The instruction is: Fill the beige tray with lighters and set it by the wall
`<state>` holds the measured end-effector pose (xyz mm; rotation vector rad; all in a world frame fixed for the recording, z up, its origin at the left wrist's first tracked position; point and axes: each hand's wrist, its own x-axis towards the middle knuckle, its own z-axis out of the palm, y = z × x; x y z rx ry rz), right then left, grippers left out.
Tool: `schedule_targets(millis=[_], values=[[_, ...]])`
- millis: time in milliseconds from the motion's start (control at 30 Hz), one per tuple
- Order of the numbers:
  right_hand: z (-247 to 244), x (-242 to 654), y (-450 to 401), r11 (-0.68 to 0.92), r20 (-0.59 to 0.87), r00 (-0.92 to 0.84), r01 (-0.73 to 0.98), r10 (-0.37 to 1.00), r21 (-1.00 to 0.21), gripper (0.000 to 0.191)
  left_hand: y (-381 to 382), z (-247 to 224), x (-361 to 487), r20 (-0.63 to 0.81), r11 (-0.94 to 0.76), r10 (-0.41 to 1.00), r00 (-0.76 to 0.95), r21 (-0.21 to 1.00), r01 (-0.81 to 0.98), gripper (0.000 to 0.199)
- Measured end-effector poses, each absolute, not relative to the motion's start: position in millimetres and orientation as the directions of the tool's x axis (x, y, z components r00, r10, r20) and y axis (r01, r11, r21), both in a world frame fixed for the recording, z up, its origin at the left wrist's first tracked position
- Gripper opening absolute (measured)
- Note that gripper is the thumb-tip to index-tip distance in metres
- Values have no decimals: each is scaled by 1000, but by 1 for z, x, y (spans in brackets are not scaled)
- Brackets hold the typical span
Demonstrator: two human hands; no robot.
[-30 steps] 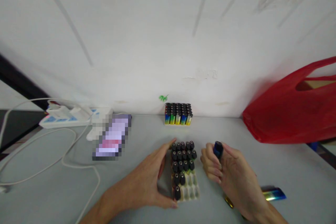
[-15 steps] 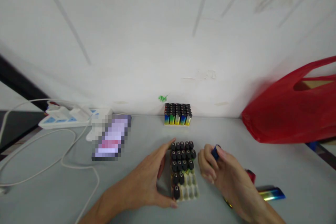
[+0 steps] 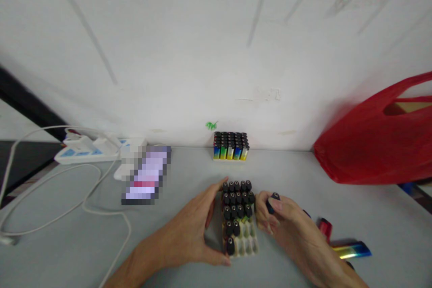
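Observation:
A pale moulded tray (image 3: 249, 247) stands on the table in front of me. Black-topped lighters (image 3: 238, 198) fill its far rows, while several slots at the near right are bare. My left hand (image 3: 189, 229) spans the tray's left side, forefinger at the far corner and thumb at the near one. Just right of the tray, my right hand (image 3: 286, 220) pinches a lighter (image 3: 272, 202) between thumb and fingers, its black top facing up. Beside my right wrist lie a red lighter (image 3: 325, 228) and a shiny yellow-and-blue one (image 3: 353, 249), with dark ends of others partly hidden.
Against the wall stands a second block of packed lighters (image 3: 231, 146). On the left are a phone (image 3: 148, 175) with a blurred screen, a white power strip (image 3: 87, 150) and a looping white cable (image 3: 101, 211). A red bag (image 3: 374, 144) rests at the right.
The lighter in my right hand has turned, so its black top shows where a blue side showed before. My left hand stays at the tray. The whole view has shifted slightly.

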<state>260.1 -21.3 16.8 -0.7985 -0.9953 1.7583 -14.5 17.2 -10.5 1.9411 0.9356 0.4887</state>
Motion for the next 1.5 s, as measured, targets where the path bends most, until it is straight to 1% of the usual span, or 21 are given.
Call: schedule_targets(millis=[233, 400, 533, 600, 700, 867, 967, 1133, 1300, 1500], values=[[11, 259, -23, -228, -130, -243, -437, 961, -870, 50, 16, -12, -16, -34, -298, 770, 637, 864, 405, 151], [10, 261, -19, -202, -88, -277, -417, 957, -886, 50, 17, -7, -12, -27, -294, 772, 635, 871, 394, 145], [10, 259, -20, -103, -36, -177, -388, 984, -916, 45, 18, -7, -12, -30, -307, 770, 638, 859, 410, 146], [10, 258, -21, -46, 2, -137, -350, 991, -936, 44, 17, -7, -13, -37, -306, 772, 634, 853, 423, 149], [10, 260, -22, 19, 56, -129, -272, 990, -962, 45, 17, -8, -13, -41, -301, 771, 635, 856, 421, 149], [12, 264, -21, 119, 128, -126, -74, 984, -990, 42, 16, -8, -13, -8, -316, 773, 634, 862, 396, 145], [15, 267, -23, 102, 105, -170, -25, 980, -994, 36, 16, -8, -14, -10, -317, 772, 636, 861, 398, 146], [20, 269, -25, 63, 42, -235, 83, 971, -995, 34, 17, -8, -15, -9, -326, 766, 642, 856, 401, 148], [22, 268, -25, 118, 73, -261, 160, 963, -980, 27, 17, -10, -15, -41, -306, 774, 631, 849, 430, 151], [20, 269, -24, 138, 88, -239, 200, 967, -970, 23, 17, -11, -15, -19, -320, 770, 637, 853, 413, 150]])
